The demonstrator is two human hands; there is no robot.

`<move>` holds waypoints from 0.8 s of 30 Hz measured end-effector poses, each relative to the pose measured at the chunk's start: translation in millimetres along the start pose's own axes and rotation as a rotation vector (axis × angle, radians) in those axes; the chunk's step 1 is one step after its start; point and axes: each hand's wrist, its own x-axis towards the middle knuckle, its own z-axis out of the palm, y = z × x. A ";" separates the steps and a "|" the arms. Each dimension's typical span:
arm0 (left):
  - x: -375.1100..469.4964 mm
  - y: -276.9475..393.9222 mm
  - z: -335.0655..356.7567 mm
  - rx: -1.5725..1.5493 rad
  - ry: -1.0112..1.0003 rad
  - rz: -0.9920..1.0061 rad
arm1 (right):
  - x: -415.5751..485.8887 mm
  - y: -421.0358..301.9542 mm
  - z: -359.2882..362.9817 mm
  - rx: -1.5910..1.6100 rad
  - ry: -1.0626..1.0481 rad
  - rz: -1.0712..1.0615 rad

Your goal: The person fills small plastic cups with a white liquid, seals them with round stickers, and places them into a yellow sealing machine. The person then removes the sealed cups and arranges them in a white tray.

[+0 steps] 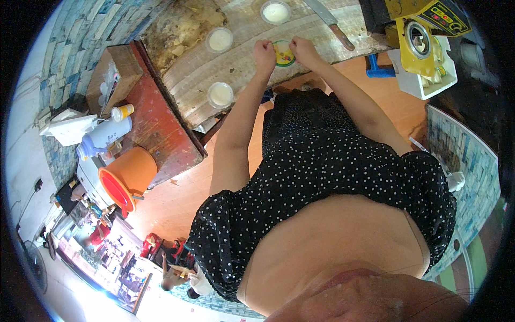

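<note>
Both my hands are raised over the worn work table (193, 76). Between them sits a round, cup-top-sized piece with a green edge and a yellow printed design (285, 54). The fingers of my left hand (265, 55) pinch its left edge, and my right hand (303, 50) grips the upper right edge. Whether it is loose film or the sealed top of a cup is unclear. Around my hands stand uncovered clear cups of white contents: one cup (275, 13) beyond, another cup (219, 40) to the left, and a third cup (221, 95) near the front edge.
A wood-handled knife (342, 37) lies right of my hands. Farther right stand a yellow cup-sealing machine (416, 44) and a white foam box (426, 86) holding wrapped cups. On the left, a red table (157, 124) carries a cardboard box and a thermos (106, 132), beside an orange bucket (134, 171).
</note>
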 end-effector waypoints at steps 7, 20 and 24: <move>-7.1 -16.8 -4.4 -0.496 -0.054 -0.196 | 6.5 4.0 -3.1 -0.247 -0.028 -0.114; -27.7 8.7 -27.4 -0.619 -0.336 -0.561 | -36.7 34.0 1.0 0.341 -0.259 0.046; -35.1 25.1 -13.9 -0.629 -0.338 -0.539 | -32.5 36.0 5.2 0.175 -0.180 0.101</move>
